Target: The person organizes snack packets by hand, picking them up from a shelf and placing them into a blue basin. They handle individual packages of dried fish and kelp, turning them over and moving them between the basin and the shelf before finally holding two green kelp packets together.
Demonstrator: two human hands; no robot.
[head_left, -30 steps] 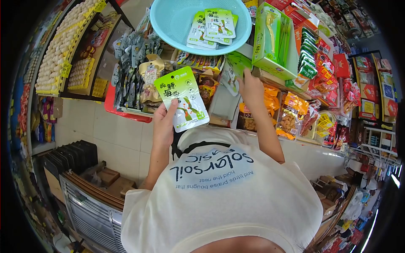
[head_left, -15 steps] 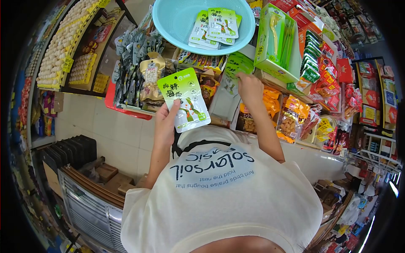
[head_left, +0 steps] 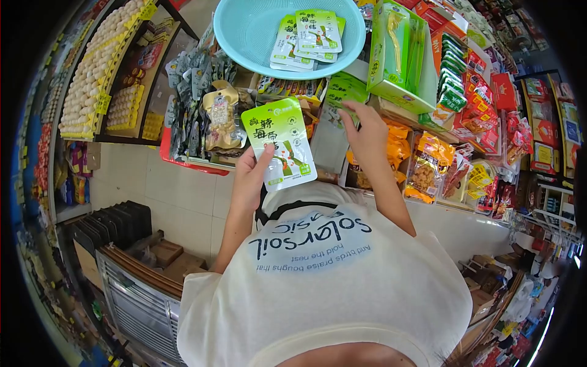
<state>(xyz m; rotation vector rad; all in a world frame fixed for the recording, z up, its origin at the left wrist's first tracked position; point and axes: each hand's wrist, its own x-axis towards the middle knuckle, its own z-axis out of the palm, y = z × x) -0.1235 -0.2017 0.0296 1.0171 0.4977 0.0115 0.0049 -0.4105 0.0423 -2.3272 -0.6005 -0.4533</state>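
Note:
My left hand [head_left: 249,176] grips a green-and-white snack pouch [head_left: 292,160] by its lower left edge, thumb across the front, printed face up. To its right my right hand [head_left: 372,137] hovers with thumb and forefinger apart and nothing visible between them. Just beyond those fingertips, more green pouches [head_left: 345,88] lie in a narrow grey bin [head_left: 330,147]. Above them a light blue plastic basket [head_left: 235,37] holds several matching pouches [head_left: 319,30] in a loose stack.
A green display box [head_left: 382,73] stands right of the basket. Orange snack bags [head_left: 423,165] fill the bins at right. Dark packets [head_left: 192,98] and a gold-coloured bag [head_left: 221,116] sit at left. Egg trays [head_left: 92,73] rise on the far-left shelf.
My right hand's fingers have spread apart and drawn slightly back from the pouches in the bin. The pouch in my left hand has shifted slightly right in view.

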